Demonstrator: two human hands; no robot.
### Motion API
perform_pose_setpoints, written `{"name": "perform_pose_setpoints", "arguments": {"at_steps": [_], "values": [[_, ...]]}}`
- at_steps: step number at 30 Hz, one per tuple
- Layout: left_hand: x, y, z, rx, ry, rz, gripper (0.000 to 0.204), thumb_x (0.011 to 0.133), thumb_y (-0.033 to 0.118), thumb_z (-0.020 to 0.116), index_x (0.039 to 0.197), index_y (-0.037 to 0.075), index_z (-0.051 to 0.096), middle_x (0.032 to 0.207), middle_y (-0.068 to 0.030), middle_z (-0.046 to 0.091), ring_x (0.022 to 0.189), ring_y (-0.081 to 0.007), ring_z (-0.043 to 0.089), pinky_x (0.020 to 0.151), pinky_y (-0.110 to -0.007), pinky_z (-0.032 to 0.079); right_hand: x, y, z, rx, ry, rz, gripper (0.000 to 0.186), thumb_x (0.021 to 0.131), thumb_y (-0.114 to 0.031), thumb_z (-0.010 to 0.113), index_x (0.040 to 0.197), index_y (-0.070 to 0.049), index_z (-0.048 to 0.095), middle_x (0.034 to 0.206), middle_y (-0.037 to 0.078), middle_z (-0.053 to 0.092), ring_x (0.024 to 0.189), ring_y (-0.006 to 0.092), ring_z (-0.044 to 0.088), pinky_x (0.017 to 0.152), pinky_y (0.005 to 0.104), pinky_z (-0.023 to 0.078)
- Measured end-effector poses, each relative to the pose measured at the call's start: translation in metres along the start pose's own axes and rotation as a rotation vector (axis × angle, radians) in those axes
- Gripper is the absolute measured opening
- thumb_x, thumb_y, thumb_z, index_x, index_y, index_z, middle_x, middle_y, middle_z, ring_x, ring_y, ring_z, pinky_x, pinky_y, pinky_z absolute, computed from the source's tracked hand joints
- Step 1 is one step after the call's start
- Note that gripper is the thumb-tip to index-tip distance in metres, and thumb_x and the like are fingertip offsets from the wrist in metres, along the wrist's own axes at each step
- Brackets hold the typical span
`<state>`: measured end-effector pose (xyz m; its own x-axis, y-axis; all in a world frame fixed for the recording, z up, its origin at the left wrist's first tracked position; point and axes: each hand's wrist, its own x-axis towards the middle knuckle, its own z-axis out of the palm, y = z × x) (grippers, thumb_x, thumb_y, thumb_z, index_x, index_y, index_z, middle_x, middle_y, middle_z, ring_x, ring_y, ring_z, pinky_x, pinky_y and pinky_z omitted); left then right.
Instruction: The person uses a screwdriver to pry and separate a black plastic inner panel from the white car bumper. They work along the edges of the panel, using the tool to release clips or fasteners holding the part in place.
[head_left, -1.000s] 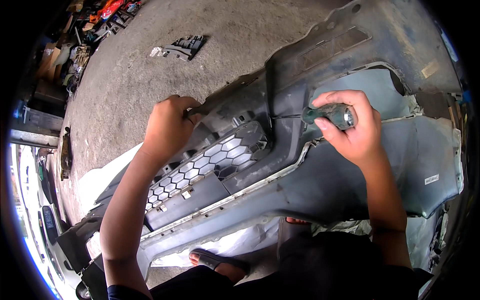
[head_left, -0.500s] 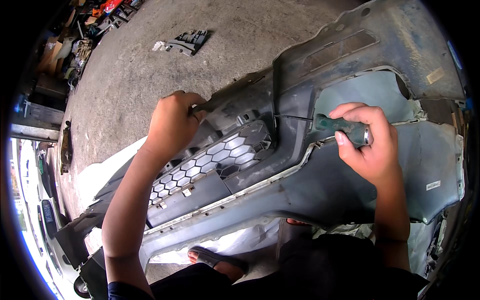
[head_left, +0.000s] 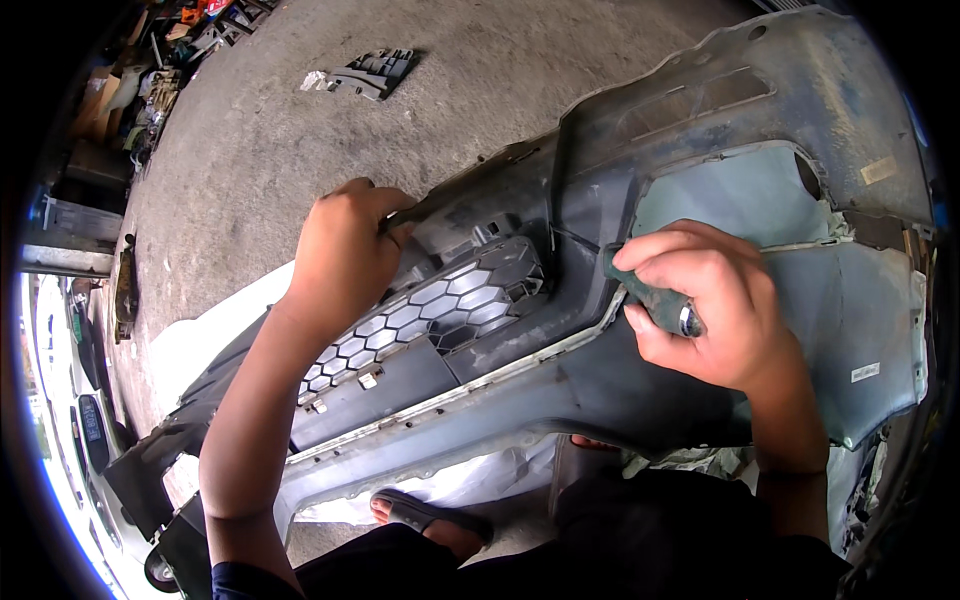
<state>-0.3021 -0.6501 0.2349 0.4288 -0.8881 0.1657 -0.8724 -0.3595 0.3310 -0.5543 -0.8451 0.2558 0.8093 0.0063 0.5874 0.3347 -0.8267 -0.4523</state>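
A grey car bumper (head_left: pixel 700 130) lies inner side up on the concrete floor, with a black honeycomb grille (head_left: pixel 430 310) set in its middle. My left hand (head_left: pixel 345 250) grips the upper edge of the bumper just above the grille. My right hand (head_left: pixel 705 300) is closed around the dark green handle of a tool (head_left: pixel 655 300), its metal-capped end pointing down and right. The tool's front end presses against the bumper wall right of the grille; its tip is hidden.
A small black plastic part (head_left: pixel 370 72) lies on the floor at the back. Clutter and boxes (head_left: pixel 150 70) line the far left. White sheeting (head_left: pixel 200 340) lies under the bumper. My sandalled foot (head_left: pixel 420 515) rests below the bumper's near edge.
My right hand with the tool has moved down and left, from above the bumper wall to against it beside the grille. My left hand has kept its grip.
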Motion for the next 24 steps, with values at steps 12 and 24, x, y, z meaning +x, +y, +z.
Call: {"name": "perform_pose_setpoints", "arguments": {"at_steps": [12,24], "values": [[0.007,-0.007,0.002,-0.002,-0.020,-0.036,0.021,0.079,0.005,0.074,0.099,0.000,0.072,0.086,-0.0190,0.068,0.077,-0.0333,0.066,0.071,-0.038,0.052,0.002,-0.003,-0.002,0.003,0.120,-0.010,0.039,0.068,0.004,0.079,0.097,-0.001,0.054,0.089,0.015,0.069,0.069,0.0269,0.067,0.062,0.0332,0.055],[0.010,-0.004,0.001,-0.012,-0.026,-0.057,0.021,0.078,0.004,0.074,0.099,0.000,0.072,0.087,-0.0192,0.068,0.074,-0.0323,0.067,0.069,-0.038,0.052,-0.003,0.007,-0.004,-0.030,0.072,0.017,0.037,0.070,0.004,0.075,0.098,0.000,0.052,0.091,0.017,0.069,0.073,0.0276,0.068,0.065,0.0342,0.056]]}}
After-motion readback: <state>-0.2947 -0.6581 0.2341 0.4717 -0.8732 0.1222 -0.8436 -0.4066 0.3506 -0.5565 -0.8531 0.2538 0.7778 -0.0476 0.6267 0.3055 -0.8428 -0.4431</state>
